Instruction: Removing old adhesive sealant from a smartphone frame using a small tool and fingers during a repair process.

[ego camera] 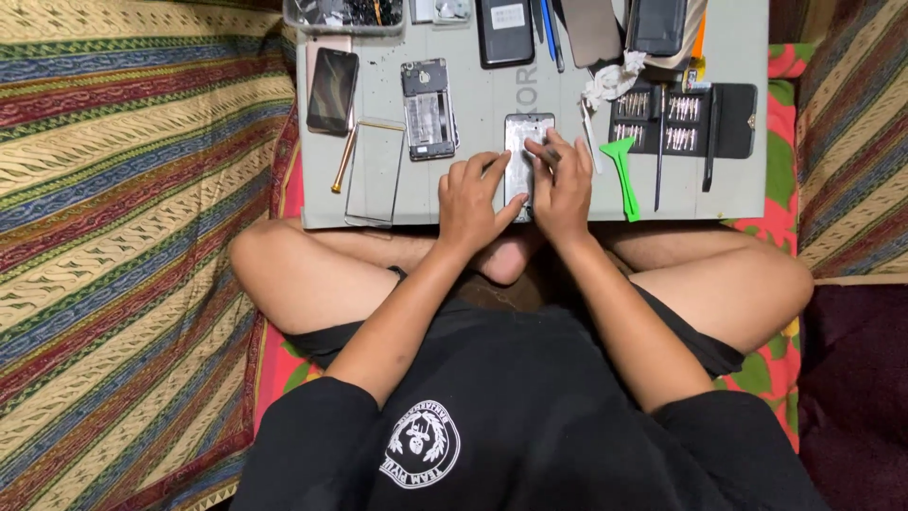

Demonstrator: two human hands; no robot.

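A person sits cross-legged on striped woven cloth [123,237] in yellow, red, green and blue, with a red floral cloth [785,208] under the knees. In front lies a flat grey mat [473,104], scuffed and matte, serving as the work surface.

On the mat's near edge, at the centre, lies an opened phone [523,156]: a slim rounded rectangle, its back off, showing a pale metallic inside. The left hand [470,201] rests on its left edge, fingers curled and pressing it down. The right hand [560,189] lies over its right side, fingertips pinched together on something small and dark; what it is cannot be told.

To the left lie a bare circuit-filled phone body [428,109], a glossy dark phone [332,90], a clear glass panel [375,172] and a brass-coloured rod [342,161]. To the right are a green plastic pry tool [622,172] and a black bit case [681,118] with rows of metal bits. A black phone [504,31] lies at the far edge.
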